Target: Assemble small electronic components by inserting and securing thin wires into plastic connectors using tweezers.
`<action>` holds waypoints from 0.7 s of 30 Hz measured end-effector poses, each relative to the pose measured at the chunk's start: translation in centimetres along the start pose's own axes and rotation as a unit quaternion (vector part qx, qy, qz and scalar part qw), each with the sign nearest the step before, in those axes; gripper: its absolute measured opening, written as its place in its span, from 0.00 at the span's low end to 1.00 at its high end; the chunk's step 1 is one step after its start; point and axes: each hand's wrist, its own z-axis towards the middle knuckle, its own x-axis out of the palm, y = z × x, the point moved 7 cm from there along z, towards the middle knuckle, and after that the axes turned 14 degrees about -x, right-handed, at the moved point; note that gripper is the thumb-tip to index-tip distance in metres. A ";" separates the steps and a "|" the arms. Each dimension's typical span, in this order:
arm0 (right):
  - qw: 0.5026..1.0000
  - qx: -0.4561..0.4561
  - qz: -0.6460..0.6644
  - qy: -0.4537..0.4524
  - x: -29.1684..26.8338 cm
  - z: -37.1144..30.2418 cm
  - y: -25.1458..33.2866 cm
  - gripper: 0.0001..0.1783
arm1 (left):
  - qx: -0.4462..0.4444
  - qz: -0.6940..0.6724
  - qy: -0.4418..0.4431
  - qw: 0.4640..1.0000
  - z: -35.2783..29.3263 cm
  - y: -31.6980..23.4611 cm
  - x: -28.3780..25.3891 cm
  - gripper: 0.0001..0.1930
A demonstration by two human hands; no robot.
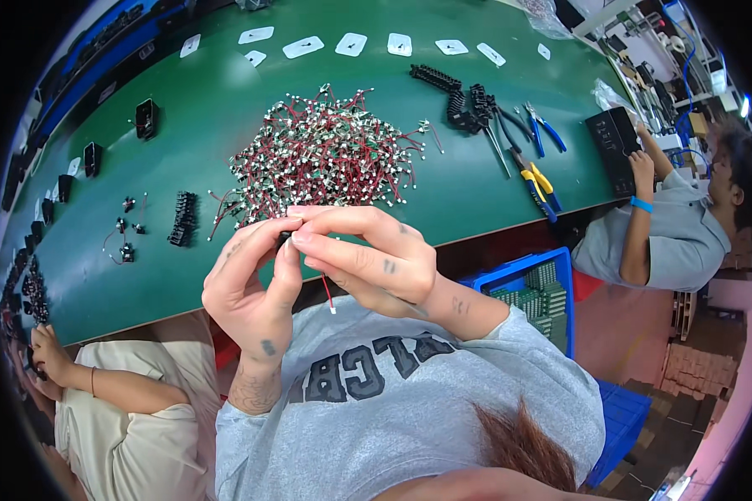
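My left hand [255,288] and my right hand [376,259] meet fingertip to fingertip in front of my chest, at the table's near edge. Pinched between them is a small black part [285,238], mostly hidden by the fingers. A thin red and black wire lead [327,288] hangs below my right fingers and ends in a small white connector [332,310]. Whether the lead joins the black part is hidden. Just beyond my hands lies a large heap of small white-and-green pieces with red wires [322,150].
Pliers with yellow-blue handles [536,184], blue-handled pliers [546,132] and black linked pieces [468,104] lie right of the heap. A black strip [183,219] lies left. White cards [351,44] line the back. A blue crate [570,292] stands right. Co-workers [660,225] sit on both sides.
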 end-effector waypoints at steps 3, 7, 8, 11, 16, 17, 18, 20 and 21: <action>1.000 -0.002 -0.028 -0.008 -0.1 0.1 -0.1 0.14 | 0.002 -0.005 -0.005 1.000 0.4 0.3 0.4 0.13; 0.999 -0.007 -0.052 -0.013 0.7 0.2 0.0 0.13 | 0.008 -0.008 -0.014 1.000 0.7 0.7 0.0 0.14; 0.998 -0.017 -0.058 -0.017 0.7 0.2 -0.1 0.13 | -0.008 -0.027 -0.007 1.000 0.8 0.8 0.1 0.13; 1.000 -0.007 -0.022 -0.012 1.0 0.5 -1.0 0.13 | -0.068 -0.126 0.014 0.990 1.2 2.2 -0.1 0.13; 0.999 0.014 0.034 -0.027 0.1 0.6 -1.7 0.10 | -0.137 -0.271 0.048 0.952 0.7 3.0 0.1 0.13; 0.998 0.020 0.029 -0.047 -0.5 0.5 -2.1 0.10 | -0.137 -0.268 0.046 0.952 0.7 2.9 0.0 0.13; 0.997 0.026 0.023 -0.068 -1.2 0.4 -2.4 0.10 | -0.148 -0.275 0.051 0.949 0.6 2.7 0.1 0.13; 0.968 0.158 0.140 -0.133 -2.1 -0.5 -3.9 0.09 | -0.169 -0.287 0.063 0.941 0.5 2.3 0.2 0.13; 0.905 0.285 0.250 -0.192 -1.8 -1.7 -5.2 0.08 | -0.180 -0.293 0.069 0.936 0.3 2.2 0.3 0.14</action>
